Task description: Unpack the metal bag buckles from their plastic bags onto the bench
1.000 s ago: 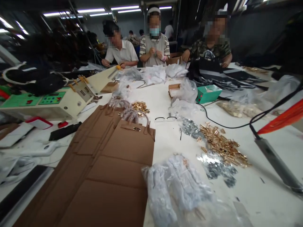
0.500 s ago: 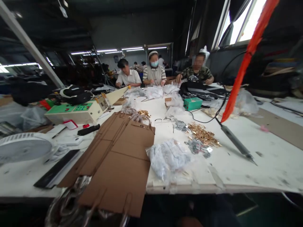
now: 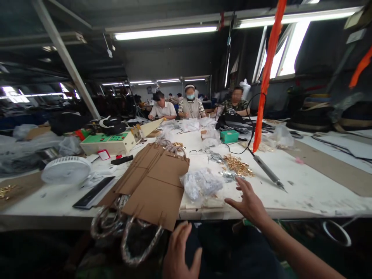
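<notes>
My right hand (image 3: 247, 199) reaches over the table's front edge, thumb and fingers apart, with nothing in it. Just beyond its fingertips lie small silver metal plates (image 3: 229, 175) and a heap of gold-coloured metal pieces (image 3: 238, 165). A clear plastic bag (image 3: 200, 185) of pale contents sits left of that hand. Low in front of my body, my left hand (image 3: 181, 252) is empty, its thumb spread from the fingers. Near it lies a stack of brown bag panels (image 3: 157, 186), with plastic-wrapped handles (image 3: 139, 252) hanging over the edge.
A grey electric screwdriver (image 3: 269, 170) rests at right below an orange-wrapped cord (image 3: 267, 77). At left stand a white fan (image 3: 66, 170) and a green-topped machine (image 3: 107, 143). A green box (image 3: 229, 136) and glasses (image 3: 197, 151) lie farther back. Several people sit across the table.
Both my hands have come into view from below, open. The camera view has tilted up and shifted, showing more ceiling. The things on the table appear unmoved.
</notes>
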`<state>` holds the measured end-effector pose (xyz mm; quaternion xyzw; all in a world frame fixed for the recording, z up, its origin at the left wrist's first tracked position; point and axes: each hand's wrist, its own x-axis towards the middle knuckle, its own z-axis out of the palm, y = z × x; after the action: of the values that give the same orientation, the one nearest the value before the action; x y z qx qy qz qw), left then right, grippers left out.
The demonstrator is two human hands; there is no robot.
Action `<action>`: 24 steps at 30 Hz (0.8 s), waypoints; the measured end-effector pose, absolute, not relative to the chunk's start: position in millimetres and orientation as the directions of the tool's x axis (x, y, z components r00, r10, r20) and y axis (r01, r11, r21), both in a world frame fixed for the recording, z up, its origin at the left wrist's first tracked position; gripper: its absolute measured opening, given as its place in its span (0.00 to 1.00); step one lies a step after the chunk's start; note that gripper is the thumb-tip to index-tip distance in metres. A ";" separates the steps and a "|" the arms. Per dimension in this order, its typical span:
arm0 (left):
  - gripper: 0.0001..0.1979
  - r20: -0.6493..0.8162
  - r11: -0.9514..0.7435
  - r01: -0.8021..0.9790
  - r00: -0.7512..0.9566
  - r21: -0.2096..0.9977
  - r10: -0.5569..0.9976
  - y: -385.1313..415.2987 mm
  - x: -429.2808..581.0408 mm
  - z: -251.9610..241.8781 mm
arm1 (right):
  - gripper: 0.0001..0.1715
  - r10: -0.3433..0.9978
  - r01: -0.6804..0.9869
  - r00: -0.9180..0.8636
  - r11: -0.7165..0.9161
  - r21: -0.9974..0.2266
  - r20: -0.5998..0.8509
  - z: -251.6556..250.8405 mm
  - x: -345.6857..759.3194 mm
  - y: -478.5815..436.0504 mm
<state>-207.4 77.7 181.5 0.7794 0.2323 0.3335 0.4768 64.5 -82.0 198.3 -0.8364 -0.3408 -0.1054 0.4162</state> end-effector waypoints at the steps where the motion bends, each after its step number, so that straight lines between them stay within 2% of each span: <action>1: 0.26 0.448 -0.653 0.083 0.662 0.753 0.601 84.9 -186.2 176.7 | 0.53 0.510 0.660 0.744 -0.466 -0.589 0.431 190.3 68.7 -78.4; 2: 0.31 0.491 -0.746 0.160 0.660 0.646 0.568 92.9 -164.7 172.9 | 0.56 0.541 0.669 0.737 -0.498 -0.552 0.405 183.4 71.2 -73.7; 4: 0.39 0.498 -0.826 0.264 0.693 0.498 0.521 109.6 -126.0 168.3 | 0.58 0.591 0.695 0.713 -0.527 -0.489 0.377 174.1 73.4 -61.0; 6: 0.39 0.477 -0.852 0.315 0.722 0.419 0.502 123.7 -99.8 166.6 | 0.57 0.627 0.729 0.680 -0.525 -0.440 0.379 171.0 75.1 -46.2; 8: 0.33 0.490 -0.877 0.309 0.737 0.367 0.465 133.9 -87.5 165.8 | 0.47 0.673 0.773 0.630 -0.492 -0.401 0.388 172.4 79.3 -32.0; 11: 0.25 0.544 -0.907 0.281 0.729 0.315 0.415 142.1 -84.6 164.5 | 0.22 0.751 0.825 0.538 -0.376 -0.422 0.383 180.8 91.2 -14.3; 13: 0.22 0.572 -0.919 0.273 0.721 0.284 0.391 144.3 -82.6 166.7 | 0.16 0.771 0.829 0.504 -0.305 -0.469 0.389 190.5 101.7 -3.7; 17: 0.10 0.629 -0.926 0.244 0.681 0.287 0.374 151.6 -60.3 194.9 | 0.15 0.744 0.800 0.503 -0.209 -0.563 0.439 226.7 124.7 22.0; 20: 0.11 0.669 -0.896 0.254 0.599 0.363 0.441 167.6 -32.3 241.5 | 0.16 0.656 0.724 0.560 -0.091 -0.684 0.506 271.2 139.9 44.1; 24: 0.12 0.694 -0.865 0.257 0.518 0.432 0.500 192.3 1.4 312.3 | 0.17 0.510 0.677 0.637 -0.011 -0.736 0.578 334.0 154.9 67.3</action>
<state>1.4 192.3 312.3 0.8602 0.2199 0.4387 0.1388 154.9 67.3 334.0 -0.7070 -0.4197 -0.0737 0.5644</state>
